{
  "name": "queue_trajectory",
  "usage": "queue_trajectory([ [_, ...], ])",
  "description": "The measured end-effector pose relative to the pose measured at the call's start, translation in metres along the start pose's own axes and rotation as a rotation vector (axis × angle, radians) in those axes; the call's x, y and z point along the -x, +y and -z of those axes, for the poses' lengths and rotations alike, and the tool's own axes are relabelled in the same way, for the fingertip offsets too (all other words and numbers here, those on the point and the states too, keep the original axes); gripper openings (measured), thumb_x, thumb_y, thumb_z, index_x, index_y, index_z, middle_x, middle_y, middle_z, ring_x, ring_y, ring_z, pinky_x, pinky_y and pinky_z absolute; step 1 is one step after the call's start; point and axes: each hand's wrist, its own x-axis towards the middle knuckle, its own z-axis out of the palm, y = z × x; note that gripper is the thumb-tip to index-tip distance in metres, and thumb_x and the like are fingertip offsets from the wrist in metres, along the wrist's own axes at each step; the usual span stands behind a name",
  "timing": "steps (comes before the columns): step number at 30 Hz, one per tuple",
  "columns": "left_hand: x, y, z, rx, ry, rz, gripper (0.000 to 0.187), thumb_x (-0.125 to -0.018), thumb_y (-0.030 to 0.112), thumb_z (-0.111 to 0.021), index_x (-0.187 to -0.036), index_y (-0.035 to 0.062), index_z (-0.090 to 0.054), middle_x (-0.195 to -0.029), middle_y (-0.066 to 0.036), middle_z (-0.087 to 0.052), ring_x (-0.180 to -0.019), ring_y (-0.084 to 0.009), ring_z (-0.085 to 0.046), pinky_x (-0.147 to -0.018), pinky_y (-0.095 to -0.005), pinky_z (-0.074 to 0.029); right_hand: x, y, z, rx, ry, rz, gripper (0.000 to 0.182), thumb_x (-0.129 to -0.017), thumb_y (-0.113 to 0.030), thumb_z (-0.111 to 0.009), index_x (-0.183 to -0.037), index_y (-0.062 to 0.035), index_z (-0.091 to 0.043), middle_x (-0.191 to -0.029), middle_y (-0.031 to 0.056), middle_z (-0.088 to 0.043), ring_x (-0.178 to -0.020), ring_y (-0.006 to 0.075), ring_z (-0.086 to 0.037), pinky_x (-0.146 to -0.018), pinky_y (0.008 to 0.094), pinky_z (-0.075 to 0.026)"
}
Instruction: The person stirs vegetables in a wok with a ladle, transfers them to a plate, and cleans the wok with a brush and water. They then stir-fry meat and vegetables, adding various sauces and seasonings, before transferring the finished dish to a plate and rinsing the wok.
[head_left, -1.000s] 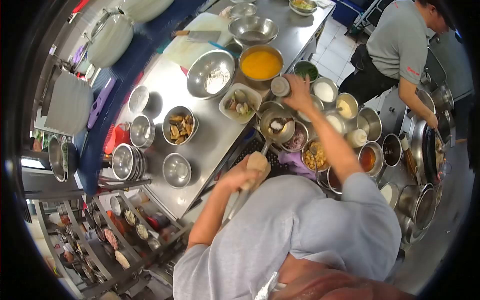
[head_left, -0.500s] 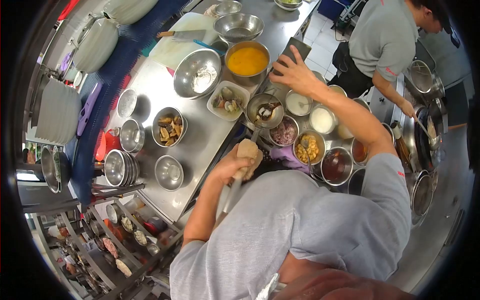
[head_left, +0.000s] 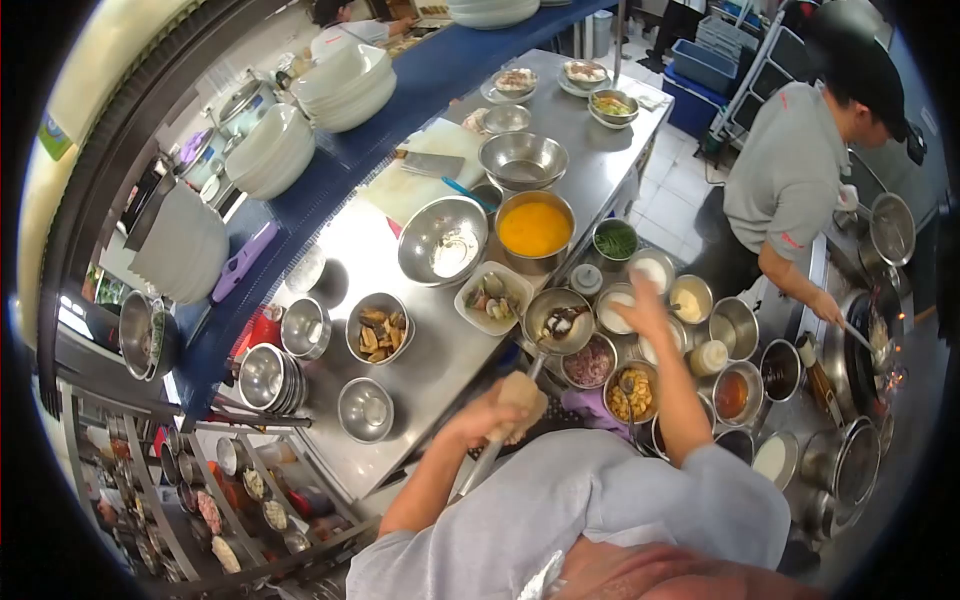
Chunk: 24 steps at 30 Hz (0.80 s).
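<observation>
My left hand is closed around a tan wrap on the handle of a metal ladle. Dark sauce and a white substance lie in the ladle's bowl, beside a tub of mixed pieces. Over the cluster of seasoning bowls, my right hand is slightly blurred, its fingers apart with nothing visible in them. It partly covers a bowl of white contents. Chopped purple onion and yellow chunks fill bowls nearer my body.
An orange liquid pot, steel bowl and cleaver stand toward the back. A bowl of brown pieces is at left. A co-worker stirs a wok at right. A blue shelf carries stacked white bowls.
My right hand has come back from a dark flat object, now out of sight, to the white-filled bowls. A bowl of chopped greens shows now. The view has shifted; my left hand keeps hold of the ladle.
</observation>
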Motion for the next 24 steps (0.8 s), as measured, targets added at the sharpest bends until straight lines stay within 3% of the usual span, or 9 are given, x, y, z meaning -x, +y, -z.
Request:
queue_trajectory([
  [3, -0.007, -0.012, -0.008, 0.027, 0.005, -0.082, 0.065, -0.074, 0.015, -0.071, -0.128, 0.0038, -0.037, -0.097, -0.010, -0.053, -0.076, -0.0186, -0.058, -0.055, -0.0289, -0.050, 0.062, -0.001, 0.104, 0.284, 0.388, -0.024, 0.084, -0.061, -0.019, -0.081, -0.133, -0.0029, -0.042, -0.129, 0.0228, -0.047, -0.123, 0.0388, -0.042, -0.104, 0.0462, -0.031],
  [6, -0.010, -0.010, -0.020, 0.001, -0.018, -0.060, 0.066, -0.074, 0.016, -0.070, -0.129, 0.0017, -0.037, -0.105, -0.011, -0.052, -0.087, -0.0192, -0.056, -0.066, -0.0300, -0.050, 0.129, 0.067, 0.125, 0.270, 0.436, -0.213, 0.091, -0.058, -0.018, -0.084, -0.135, -0.0010, -0.038, -0.129, 0.0227, -0.048, -0.121, 0.0383, -0.044, -0.103, 0.0455, -0.033],
  [8, -0.017, -0.006, -0.028, -0.034, -0.044, -0.037, 0.068, -0.073, 0.016, -0.070, -0.131, 0.0004, -0.037, -0.113, -0.012, -0.051, -0.097, -0.0208, -0.054, -0.074, -0.0315, -0.050, 0.153, 0.086, 0.122, -0.448, 0.188, -0.633, 0.096, -0.057, -0.018, -0.086, -0.136, 0.0014, -0.035, -0.129, 0.0237, -0.048, -0.121, 0.0388, -0.044, -0.102, 0.0444, -0.035],
  [9, -0.017, -0.001, -0.035, -0.053, -0.056, -0.026, 0.068, -0.073, 0.016, -0.070, -0.131, 0.0005, -0.037, -0.112, -0.012, -0.052, -0.096, -0.0204, -0.054, -0.072, -0.0307, -0.050, 0.158, 0.091, 0.116, -0.456, 0.204, -0.648, 0.096, -0.057, -0.018, -0.086, -0.136, 0.0014, -0.035, -0.129, 0.0237, -0.048, -0.121, 0.0388, -0.044, -0.102, 0.0444, -0.035],
  [11, -0.024, 0.005, -0.043, -0.082, -0.073, 0.008, 0.069, -0.073, 0.016, -0.070, -0.131, 0.0007, -0.036, -0.112, -0.012, -0.052, -0.094, -0.0200, -0.055, -0.071, -0.0299, -0.050, 0.167, 0.091, 0.097, -0.169, 0.252, -0.409, 0.097, -0.057, -0.017, -0.086, -0.136, 0.0033, -0.033, -0.128, 0.0241, -0.048, -0.119, 0.0394, -0.046, -0.101, 0.0430, -0.038],
  [15, -0.035, 0.014, -0.059, -0.089, -0.138, 0.059, 0.066, -0.073, 0.016, -0.070, -0.129, 0.0028, -0.037, -0.104, -0.011, -0.053, -0.082, -0.0191, -0.056, -0.061, -0.0287, -0.050, 0.162, 0.086, 0.066, -0.012, 0.372, -0.364, 0.088, -0.060, -0.014, -0.083, -0.133, 0.0018, -0.037, -0.125, 0.0229, -0.051, -0.114, 0.0371, -0.051, -0.099, 0.0418, -0.039],
  [18, -0.039, 0.016, -0.075, -0.092, -0.115, 0.022, 0.060, -0.073, 0.014, -0.070, -0.123, 0.0072, -0.038, -0.090, -0.011, -0.053, -0.058, -0.0190, -0.057, -0.045, -0.0285, -0.047, 0.152, 0.078, 0.085, -0.238, 0.370, -0.518, 0.081, -0.062, -0.011, -0.081, -0.130, -0.0016, -0.039, -0.122, 0.0214, -0.052, -0.111, 0.0335, -0.054, -0.096, 0.0391, -0.043],
  [22, -0.035, 0.026, -0.073, -0.101, -0.143, 0.071, 0.062, -0.072, 0.015, -0.070, -0.125, 0.0060, -0.039, -0.095, -0.011, -0.054, -0.068, -0.0197, -0.059, -0.049, -0.0288, -0.049, 0.139, 0.002, 0.184, -0.285, 0.511, -0.169, 0.092, -0.062, -0.002, -0.080, -0.139, -0.0021, -0.030, -0.127, 0.0158, -0.050, -0.115, 0.0264, -0.053, -0.100, 0.0361, -0.042],
  [24, -0.038, 0.028, -0.066, -0.180, -0.103, -0.010, 0.066, -0.071, 0.015, -0.071, -0.128, 0.0045, -0.040, -0.100, -0.010, -0.054, -0.079, -0.0203, -0.059, -0.055, -0.0290, -0.050, 0.119, -0.023, 0.196, -0.788, 0.469, 0.034, 0.097, -0.060, -0.006, -0.084, -0.140, -0.0027, -0.028, -0.130, 0.0163, -0.049, -0.120, 0.0248, -0.050, -0.102, 0.0394, -0.041],
])
